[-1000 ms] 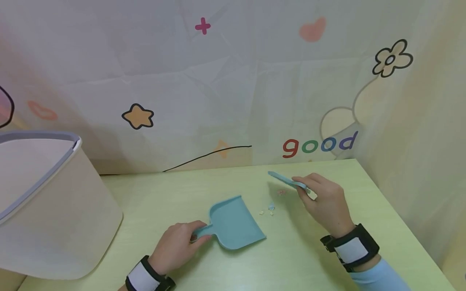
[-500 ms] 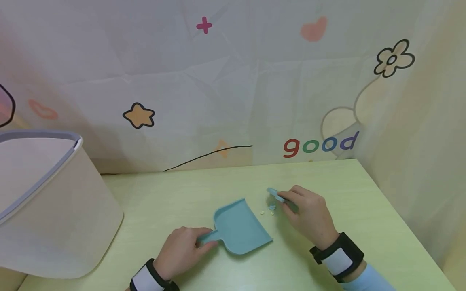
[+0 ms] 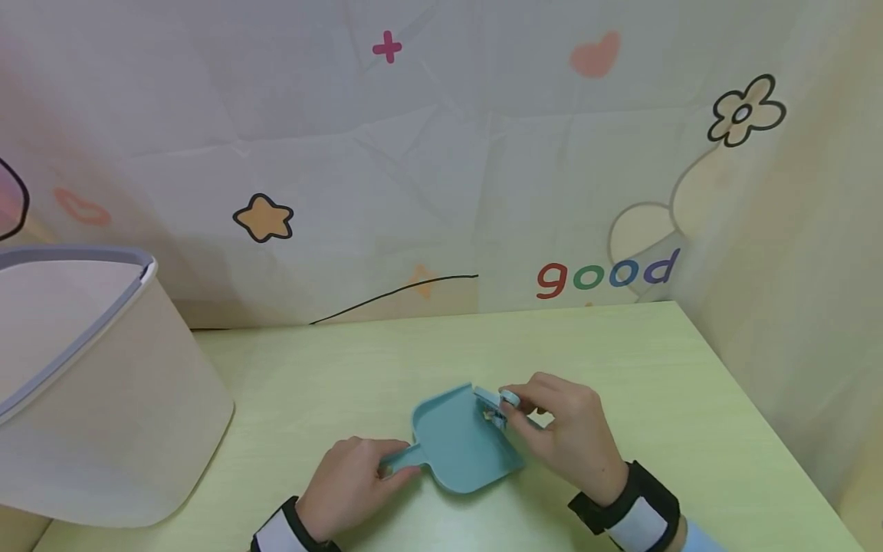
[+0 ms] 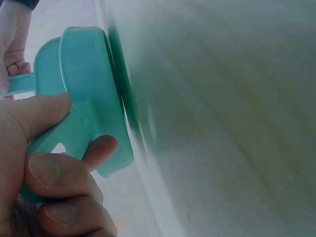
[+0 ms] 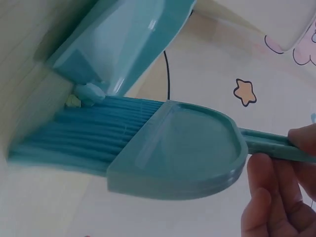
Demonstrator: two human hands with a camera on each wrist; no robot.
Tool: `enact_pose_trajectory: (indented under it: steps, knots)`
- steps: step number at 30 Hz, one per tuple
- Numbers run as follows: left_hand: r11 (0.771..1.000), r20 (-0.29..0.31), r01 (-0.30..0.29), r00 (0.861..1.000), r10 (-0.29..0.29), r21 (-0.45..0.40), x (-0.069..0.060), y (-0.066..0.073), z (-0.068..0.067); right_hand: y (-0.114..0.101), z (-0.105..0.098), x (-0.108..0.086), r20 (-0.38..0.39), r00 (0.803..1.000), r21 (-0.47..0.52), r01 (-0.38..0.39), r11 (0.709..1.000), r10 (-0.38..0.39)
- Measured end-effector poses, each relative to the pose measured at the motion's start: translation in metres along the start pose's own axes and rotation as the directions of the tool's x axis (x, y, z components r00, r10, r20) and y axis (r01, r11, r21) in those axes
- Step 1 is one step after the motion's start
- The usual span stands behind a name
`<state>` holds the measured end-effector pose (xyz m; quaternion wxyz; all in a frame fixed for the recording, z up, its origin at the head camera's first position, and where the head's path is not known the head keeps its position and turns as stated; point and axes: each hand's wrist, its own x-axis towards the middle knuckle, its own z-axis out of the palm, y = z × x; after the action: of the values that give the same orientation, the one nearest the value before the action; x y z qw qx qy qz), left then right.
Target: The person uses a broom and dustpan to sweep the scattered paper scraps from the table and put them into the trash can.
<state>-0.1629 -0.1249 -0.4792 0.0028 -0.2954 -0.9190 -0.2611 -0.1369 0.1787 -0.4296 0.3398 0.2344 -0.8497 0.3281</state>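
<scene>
My left hand (image 3: 353, 484) holds a teal dustpan (image 3: 457, 448) by its handle, low on the table. The left wrist view shows the thumb on top and the fingers curled around that handle (image 4: 64, 133). At the pan's right lip, my right hand (image 3: 569, 429) pinches the handle of a small matching brush (image 5: 180, 148). Its bristles (image 5: 94, 138) touch the table and fan out in the right wrist view. A pale blue scrap (image 5: 89, 93) and a yellowish scrap (image 5: 73, 101) lie between the bristles and the pan's front edge. Any other scraps are hidden by the brush.
A large white bin (image 3: 131, 414) with a grey-lilac rim stands at the left of the pale green-yellow table (image 3: 331, 376). A printed cloth (image 3: 428, 176) hangs behind the table and along its right side.
The right hand has brought the brush down and left, from beyond the scraps to the dustpan's lip, pushing scraps along. The left hand has shifted the dustpan slightly right and toward the front.
</scene>
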Motion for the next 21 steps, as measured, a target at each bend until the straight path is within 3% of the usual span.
enact_pose_trajectory:
  steps: [6, 9, 16, 21]
  knots:
    - [1.000, 0.019, 0.011, 1.000, -0.011, 0.001, 0.000, 0.002, 0.000, -0.001, -0.011, 0.005, -0.077, 0.992, 0.122, -0.095, 0.988, 0.104]
    - [1.000, 0.025, 0.015, 1.000, -0.015, 0.005, 0.000, 0.002, -0.001, 0.002, -0.017, 0.007, -0.113, 0.984, 0.137, -0.120, 0.983, 0.136]
    - [1.000, 0.018, 0.002, 1.000, -0.002, 0.022, 0.000, 0.002, -0.001, 0.008, -0.022, 0.010, -0.156, 0.985, 0.015, -0.071, 0.997, 0.072]
    - [0.999, 0.034, 0.020, 0.999, -0.021, 0.030, -0.001, 0.003, -0.002, 0.008, -0.019, 0.008, -0.112, 0.994, -0.135, -0.021, 0.991, 0.006]
